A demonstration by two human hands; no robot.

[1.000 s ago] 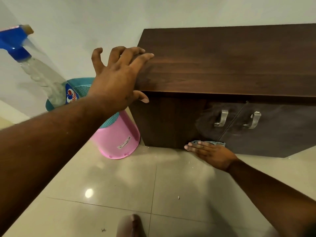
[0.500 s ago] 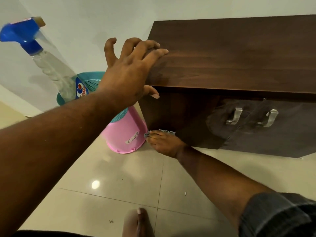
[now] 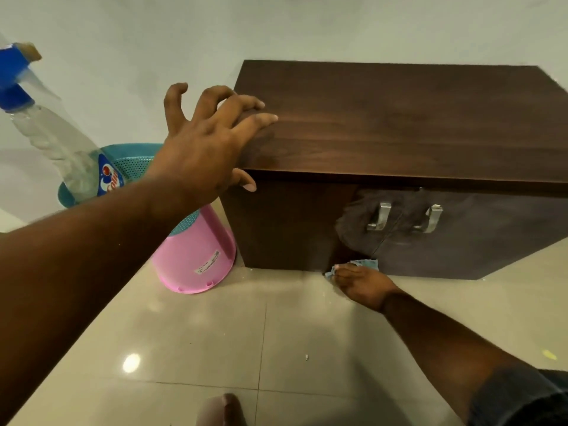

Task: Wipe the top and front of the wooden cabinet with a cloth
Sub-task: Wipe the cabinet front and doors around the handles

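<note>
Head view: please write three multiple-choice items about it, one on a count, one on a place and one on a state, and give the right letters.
1. How many metal handles are on the cabinet front? A one; B two; C four.
2. Where is the cloth? A on the cabinet top; B hung on the handles; C at the foot of the cabinet front.
3. How is the left hand? A open, fingertips on the cabinet top; B a tight fist; C gripping the handles.

Key: 1 B, two bars flank the door seam. 2 C, the right hand holds it against the lower edge. 3 A, its spread fingers rest at the top's left edge.
</note>
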